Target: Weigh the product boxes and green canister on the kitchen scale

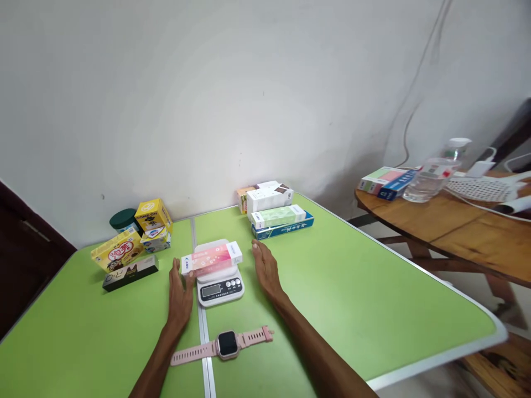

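Observation:
A pink and white toothpaste-like box [212, 258] lies across the plate of a white digital scale [221, 291]. My left hand [181, 294] is at the box's left end, fingers stretched forward and thumb by its corner; whether it touches the box I cannot tell. Right of the scale, my right hand [267, 271] rests open with fingers extended, apart from the box. No digits can be read on the scale's display. Nearer to me, a smartwatch with a pink strap [227, 344] lies flat between my forearms.
On the green table [352, 298], a yellow snack box [120, 250], a black box [130, 273] and stacked small boxes [153, 215] stand left. A green box [277, 216] lies on a blue box [286, 225] at the back. A wooden table [468, 221] at right holds a plastic bottle [431, 179].

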### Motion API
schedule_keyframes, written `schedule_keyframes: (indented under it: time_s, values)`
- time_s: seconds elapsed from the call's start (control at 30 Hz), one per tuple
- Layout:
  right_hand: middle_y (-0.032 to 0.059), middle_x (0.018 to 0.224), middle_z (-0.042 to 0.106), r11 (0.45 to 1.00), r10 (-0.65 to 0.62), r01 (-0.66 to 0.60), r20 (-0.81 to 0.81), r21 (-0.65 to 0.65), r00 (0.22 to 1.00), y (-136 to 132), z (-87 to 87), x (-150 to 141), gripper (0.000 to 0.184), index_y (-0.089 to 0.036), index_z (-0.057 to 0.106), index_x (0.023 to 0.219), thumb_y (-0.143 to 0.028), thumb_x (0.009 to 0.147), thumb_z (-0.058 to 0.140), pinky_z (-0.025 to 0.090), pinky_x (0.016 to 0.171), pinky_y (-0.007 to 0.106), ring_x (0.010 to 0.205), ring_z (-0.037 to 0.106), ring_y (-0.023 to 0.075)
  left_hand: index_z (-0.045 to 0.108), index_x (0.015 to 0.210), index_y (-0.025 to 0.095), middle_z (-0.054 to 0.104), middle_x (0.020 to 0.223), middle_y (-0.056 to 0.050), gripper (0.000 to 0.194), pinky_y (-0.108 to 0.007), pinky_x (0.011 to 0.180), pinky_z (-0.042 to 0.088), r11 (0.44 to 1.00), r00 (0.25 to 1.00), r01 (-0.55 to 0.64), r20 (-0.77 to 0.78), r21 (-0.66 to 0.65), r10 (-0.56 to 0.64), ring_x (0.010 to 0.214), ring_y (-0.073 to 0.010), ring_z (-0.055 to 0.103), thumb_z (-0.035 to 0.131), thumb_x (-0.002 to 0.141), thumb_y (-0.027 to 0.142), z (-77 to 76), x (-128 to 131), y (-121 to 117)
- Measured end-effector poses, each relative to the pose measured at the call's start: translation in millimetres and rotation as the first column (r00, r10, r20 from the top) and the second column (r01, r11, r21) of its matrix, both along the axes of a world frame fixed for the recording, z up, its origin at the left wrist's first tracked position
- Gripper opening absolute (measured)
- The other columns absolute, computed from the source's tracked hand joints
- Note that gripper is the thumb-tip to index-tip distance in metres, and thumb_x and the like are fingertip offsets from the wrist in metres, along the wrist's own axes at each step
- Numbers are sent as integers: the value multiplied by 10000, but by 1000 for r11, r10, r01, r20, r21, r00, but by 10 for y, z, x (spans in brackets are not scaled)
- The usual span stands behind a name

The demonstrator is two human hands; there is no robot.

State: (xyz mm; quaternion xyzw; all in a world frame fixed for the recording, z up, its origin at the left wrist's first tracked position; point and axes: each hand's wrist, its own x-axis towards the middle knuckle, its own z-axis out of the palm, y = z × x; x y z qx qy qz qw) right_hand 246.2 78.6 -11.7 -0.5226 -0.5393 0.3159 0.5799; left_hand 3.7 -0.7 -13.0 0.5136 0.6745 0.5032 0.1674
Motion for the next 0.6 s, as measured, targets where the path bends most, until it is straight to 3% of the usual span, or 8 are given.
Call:
schedule_keyframes:
  time_s: [0.17, 0.33, 0.43, 0.6]
  values:
    - [148, 1222, 767, 993, 70, -79, 105, 88, 992, -150, 134, -132, 625, -191, 763, 1222, -641, 1025, 376, 488, 1115, 551, 1200, 671, 339, 347, 1621, 202, 422, 1658, -175, 744, -564, 1315, 271, 999, 998, 40, -47, -10, -40, 1566, -342, 384, 456, 1020, 626, 52, 9, -91]
    - [90, 1222, 770, 976, 104, -127, 133, 176, 986, -291, 251, -204, 506, -274, 747, 1260, -574, 1043, 402, 505, 1088, 548, 1179, 667, 345, 329, 1632, 192, 388, 1680, -172, 766, -533, 1323, 258, 999, 999, 42, -24, -17, -42, 1571, -333, 373, 404, 1024, 652, 139, 119, -68]
    - [127, 1279, 740, 983, 39, -52, 81, 176, 996, -242, 321, -122, 556, -236, 719, 1305, -604, 1031, 404, 478, 1112, 567, 1228, 642, 356, 304, 1645, 192, 375, 1684, -171, 784, -520, 1331, 237, 996, 995, 73, -65, 60, -69, 1585, -325, 345, 416, 1021, 654, 308, 303, 33]
    - [200, 1396, 650, 961, -214, 207, 21, 182, 977, 120, 504, 345, 720, -162, 631, 1399, -696, 999, 361, 415, 1150, 569, 1300, 572, 349, 237, 1670, 196, 303, 1727, -165, 824, -509, 1336, 217, 960, 960, 275, -64, 57, -272, 1619, -308, 274, 450, 1019, 654, 588, 907, 444]
